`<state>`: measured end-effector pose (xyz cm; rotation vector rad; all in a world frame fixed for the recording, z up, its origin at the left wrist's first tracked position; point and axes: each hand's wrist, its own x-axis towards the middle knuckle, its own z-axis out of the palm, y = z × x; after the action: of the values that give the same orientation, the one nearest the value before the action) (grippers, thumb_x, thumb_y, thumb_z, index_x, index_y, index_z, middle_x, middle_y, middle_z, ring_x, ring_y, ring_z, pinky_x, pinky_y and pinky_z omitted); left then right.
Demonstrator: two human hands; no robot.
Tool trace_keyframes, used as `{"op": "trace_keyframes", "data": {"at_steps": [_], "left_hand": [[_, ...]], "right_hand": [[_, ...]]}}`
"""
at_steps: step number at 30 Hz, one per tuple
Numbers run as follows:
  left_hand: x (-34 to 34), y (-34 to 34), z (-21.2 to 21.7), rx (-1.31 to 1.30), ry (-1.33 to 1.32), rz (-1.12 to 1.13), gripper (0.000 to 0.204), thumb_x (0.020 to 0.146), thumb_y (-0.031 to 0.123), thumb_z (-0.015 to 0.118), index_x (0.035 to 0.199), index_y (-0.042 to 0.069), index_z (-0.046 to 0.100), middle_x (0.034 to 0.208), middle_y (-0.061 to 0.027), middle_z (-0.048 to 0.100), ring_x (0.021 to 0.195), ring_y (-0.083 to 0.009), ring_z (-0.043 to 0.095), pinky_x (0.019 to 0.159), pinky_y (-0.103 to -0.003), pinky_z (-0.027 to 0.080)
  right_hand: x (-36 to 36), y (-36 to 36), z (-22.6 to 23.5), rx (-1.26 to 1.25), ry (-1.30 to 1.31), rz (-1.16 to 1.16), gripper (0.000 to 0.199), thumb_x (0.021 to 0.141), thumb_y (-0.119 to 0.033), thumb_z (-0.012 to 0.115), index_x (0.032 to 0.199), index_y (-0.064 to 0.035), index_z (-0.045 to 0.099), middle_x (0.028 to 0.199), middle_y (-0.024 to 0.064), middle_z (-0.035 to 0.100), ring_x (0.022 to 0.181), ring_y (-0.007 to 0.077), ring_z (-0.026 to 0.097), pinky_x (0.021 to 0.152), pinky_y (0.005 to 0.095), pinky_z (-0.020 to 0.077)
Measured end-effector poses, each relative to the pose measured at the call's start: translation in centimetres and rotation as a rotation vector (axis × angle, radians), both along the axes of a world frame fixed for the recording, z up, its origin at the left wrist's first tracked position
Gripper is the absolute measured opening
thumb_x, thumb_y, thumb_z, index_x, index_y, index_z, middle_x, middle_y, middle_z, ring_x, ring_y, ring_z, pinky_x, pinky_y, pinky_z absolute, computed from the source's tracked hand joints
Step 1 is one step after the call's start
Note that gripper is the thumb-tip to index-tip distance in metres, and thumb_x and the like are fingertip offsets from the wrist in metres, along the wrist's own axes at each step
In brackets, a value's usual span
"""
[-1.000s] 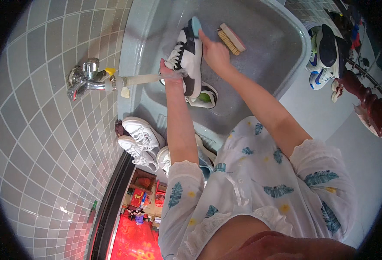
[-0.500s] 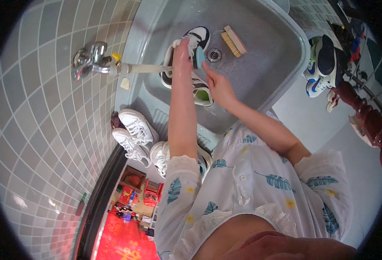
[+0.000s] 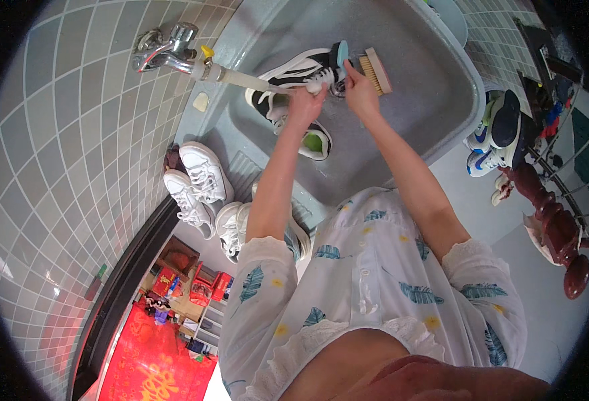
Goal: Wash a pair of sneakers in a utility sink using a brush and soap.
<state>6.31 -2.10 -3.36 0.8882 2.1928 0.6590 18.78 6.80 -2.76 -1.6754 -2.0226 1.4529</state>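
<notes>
A black-and-white sneaker (image 3: pixel 299 65) lies in the grey sink (image 3: pixel 434 123), its toe toward the drain side. My left hand (image 3: pixel 306 107) is closed on its lace area, under the tap's outflow. In my right hand (image 3: pixel 361 95) is a light-blue brush (image 3: pixel 340 55), held against the toe end of that sneaker; its bristles are mostly hidden. The mate sneaker (image 3: pixel 317 142), with a green insole, rests nearer to me, partly covered by my left hand and wrist. Just right of the blue brush lies a wooden scrub brush (image 3: pixel 378 70) with pale bristles.
A metal tap (image 3: pixel 174 53) with a pale hose reaches over the sink's left rim, near a soap piece (image 3: pixel 201 101). White sneakers (image 3: pixel 201 180) and another pale pair (image 3: pixel 231 227) stand at left. More shoes (image 3: pixel 501 127) sit on a rack at right.
The sneaker has been swung round, its toe now pointing right. My left hand has shifted back, and my right hand with the blue brush has moved right and farther away.
</notes>
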Motion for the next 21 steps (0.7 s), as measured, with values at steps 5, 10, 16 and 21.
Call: {"op": "trace_keyframes", "data": {"at_steps": [5,10,16,21], "left_hand": [[-3.4,-4.8,0.6,-0.021,0.13,-0.313,0.034,0.079,0.024,0.062,0.103,0.0,0.062,0.103,-0.0246,0.062,0.094,-0.0438,0.058,0.085,-0.048,0.046],[-1.0,-6.0,0.1,0.021,-0.04,-0.223,0.033,0.078,0.019,0.064,0.106,0.002,0.061,0.109,-0.0219,0.061,0.105,-0.0416,0.054,0.086,-0.048,0.044],[-0.9,-7.0,-1.0,-0.031,-0.056,-0.548,0.037,0.067,0.017,0.07,0.101,0.005,0.065,0.106,-0.018,0.063,0.108,-0.037,0.053,0.094,-0.045,0.04],[-1.1,-6.5,-2.8,-0.049,-0.079,-0.735,0.037,0.064,0.02,0.071,0.098,0.007,0.065,0.103,-0.015,0.063,0.112,-0.0347,0.05,0.096,-0.043,0.037]], "right_hand": [[0.0,-7.0,5.4,-0.085,0.022,0.342,0.049,0.084,-0.011,0.053,0.131,-0.0216,0.052,0.077,0.0224,0.064,0.07,0.0397,0.062,0.064,0.048,0.0492],[0.5,-2.0,-1.3,0.122,-0.186,0.25,0.051,0.082,-0.01,0.053,0.131,-0.0223,0.052,0.079,0.0222,0.064,0.07,0.0373,0.063,0.063,0.048,0.0498],[1.8,-5.6,3.7,0.055,-0.092,0.495,0.049,0.085,-0.012,0.051,0.132,-0.0241,0.05,0.078,0.0205,0.063,0.071,0.0381,0.062,0.063,0.0468,0.0488],[2.0,-3.7,-0.1,0.152,-0.231,0.552,0.053,0.084,-0.007,0.05,0.134,-0.0252,0.048,0.081,0.0198,0.064,0.07,0.0378,0.062,0.064,0.0466,0.049]]}}
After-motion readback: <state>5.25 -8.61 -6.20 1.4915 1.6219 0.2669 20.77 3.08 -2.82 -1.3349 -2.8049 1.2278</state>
